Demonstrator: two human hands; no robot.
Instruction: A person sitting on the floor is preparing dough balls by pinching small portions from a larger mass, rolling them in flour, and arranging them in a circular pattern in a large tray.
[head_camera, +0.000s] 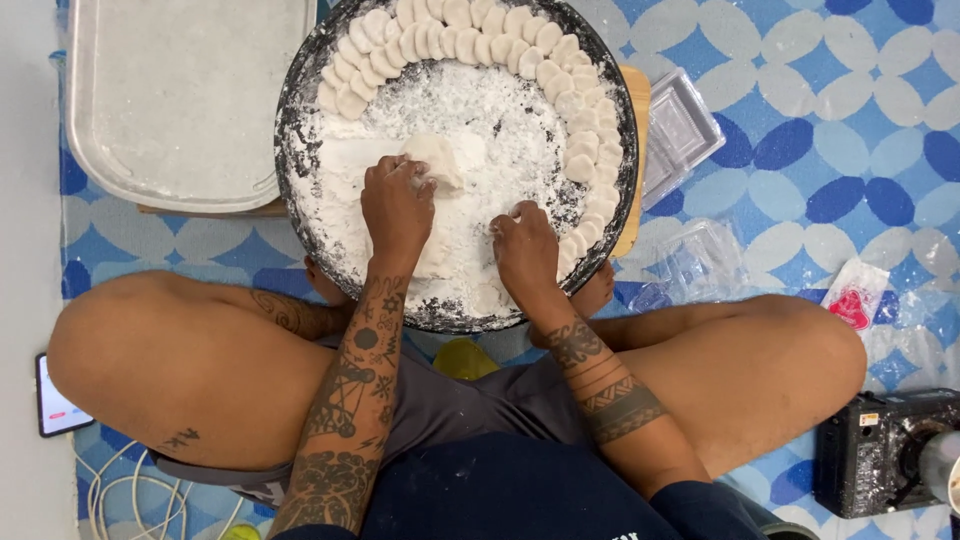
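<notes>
- Left hand (396, 205) closed over soft white lump of dough (437, 160), fingers curled down on its near edge, near middle of round dark floured tray (300, 100).
- Right hand (526, 248) pressed down into loose white flour (500, 130), fingers bent; impossible to tell if anything held under them.
- Around tray: rectangular pale metal tray (180, 100) dusted with flour at left, clear plastic boxes (685, 130) at right, black camera (885, 450) on blue patterned mat (830, 130), phone (55, 400) at left edge.
- Inside round tray: small white folded dumplings (470, 35) set in curved row along far and right rim.
- Crossed bare legs just under near rim of tray.
</notes>
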